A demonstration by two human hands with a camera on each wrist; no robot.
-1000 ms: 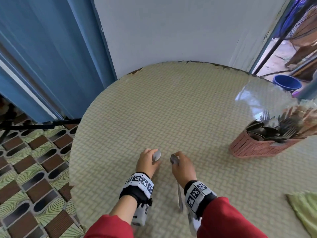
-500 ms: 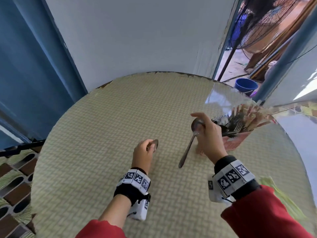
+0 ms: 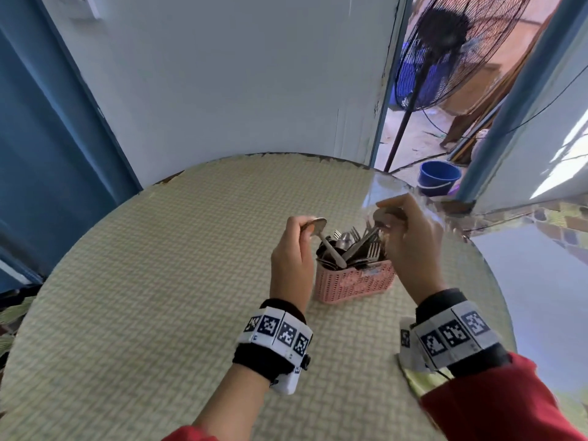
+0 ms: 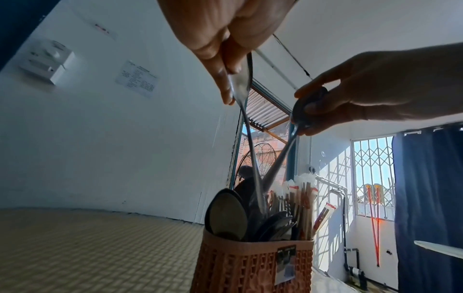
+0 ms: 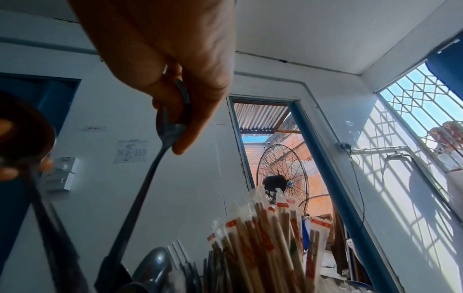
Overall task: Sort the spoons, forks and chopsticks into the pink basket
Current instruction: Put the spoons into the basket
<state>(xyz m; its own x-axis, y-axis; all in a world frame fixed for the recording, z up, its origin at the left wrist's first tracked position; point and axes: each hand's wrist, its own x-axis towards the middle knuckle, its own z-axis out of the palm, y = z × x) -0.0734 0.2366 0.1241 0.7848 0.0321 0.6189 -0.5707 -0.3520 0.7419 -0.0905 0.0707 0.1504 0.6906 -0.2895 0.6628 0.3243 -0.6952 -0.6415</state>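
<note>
The pink basket [image 3: 353, 284] [image 4: 250, 265] stands on the round table, filled with spoons [image 4: 226, 215], forks [image 3: 372, 249] and wrapped chopsticks [image 5: 270, 241]. My left hand [image 3: 291, 249] [image 4: 225, 39] pinches the bowl of a metal spoon [image 3: 329, 245] [image 4: 244, 111], whose handle points down into the basket. My right hand [image 3: 410, 237] [image 5: 175, 59] pinches the bowl of a second spoon [image 3: 362, 241] [image 5: 150, 178] in the same way, its handle slanting down into the basket from the right. Both hands hover just above the basket, one on each side.
The table [image 3: 159, 281] has a woven-pattern cover. A green cloth [image 3: 416, 378] lies near my right wrist. Behind the table are a white wall, a standing fan [image 3: 445, 43] and a blue bucket [image 3: 437, 178] in the doorway.
Both hands lifted their spoons from the near part of the table and carried them right to the basket. The handles now dip into it.
</note>
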